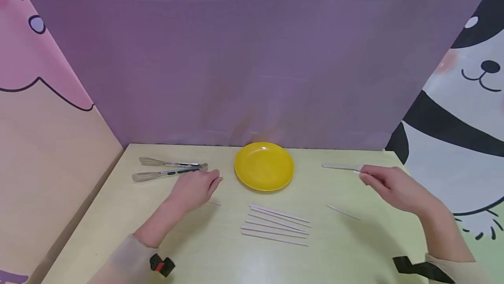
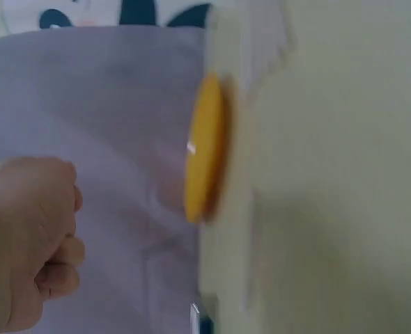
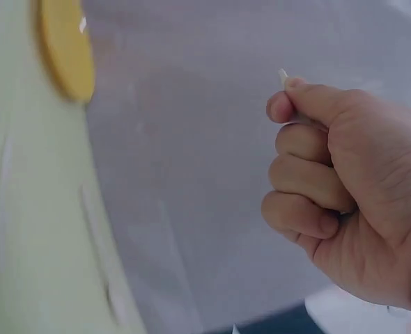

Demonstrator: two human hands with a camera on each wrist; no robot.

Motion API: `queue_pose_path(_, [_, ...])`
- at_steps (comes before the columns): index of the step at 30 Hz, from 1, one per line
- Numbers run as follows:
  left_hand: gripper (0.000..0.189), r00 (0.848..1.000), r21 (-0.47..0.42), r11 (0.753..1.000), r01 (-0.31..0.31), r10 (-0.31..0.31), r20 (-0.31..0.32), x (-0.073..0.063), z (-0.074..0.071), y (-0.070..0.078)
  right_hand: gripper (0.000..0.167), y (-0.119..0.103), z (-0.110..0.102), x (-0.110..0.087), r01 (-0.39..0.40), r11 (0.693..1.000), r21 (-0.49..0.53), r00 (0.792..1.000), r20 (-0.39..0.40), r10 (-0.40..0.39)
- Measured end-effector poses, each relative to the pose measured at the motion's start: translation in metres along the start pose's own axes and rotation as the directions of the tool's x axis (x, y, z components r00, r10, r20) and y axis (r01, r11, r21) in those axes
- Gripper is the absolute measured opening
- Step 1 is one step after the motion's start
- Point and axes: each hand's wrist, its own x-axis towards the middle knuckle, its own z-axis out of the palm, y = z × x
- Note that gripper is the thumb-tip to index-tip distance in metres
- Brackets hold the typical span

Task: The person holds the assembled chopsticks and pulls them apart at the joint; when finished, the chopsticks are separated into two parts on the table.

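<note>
My right hand (image 1: 397, 190) is raised above the table's right side, pinching a thin white stick (image 3: 283, 76) between thumb and index finger; only its short tip shows. Just beyond it lies a pale flat knife (image 1: 341, 166). My left hand (image 1: 195, 189) is held up with curled fingers near the joined end of metal tongs (image 1: 169, 172). No object shows in that hand in the left wrist view. A yellow plate (image 1: 264, 166) sits between the hands at the back. Several thin white sticks (image 1: 275, 227) lie in a loose fan in front of it.
One white stick (image 1: 343, 212) lies apart on the right. Another white stick (image 1: 214, 202) is partly hidden by my left arm. The pale table (image 1: 220, 262) meets a purple backdrop (image 1: 252, 56), with cartoon-printed panels at both sides.
</note>
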Motion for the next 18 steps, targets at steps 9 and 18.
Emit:
queue_pose_path(9, [0.013, 0.992, -0.192, 0.979, -0.064, 0.083, 0.095, -0.051, 0.015, -0.037, 0.026, 0.030, 0.013, -0.037, -0.083, 0.997, 0.000, 0.996, 0.025, 0.083])
queue_pose_path(18, [0.019, 0.979, -0.278, 0.950, -0.143, 0.177, 0.102, -0.055, 0.030, -0.044, 0.028, 0.028, 0.042, -0.037, 0.017, 1.000, 0.022, 0.998, 0.062, -0.018])
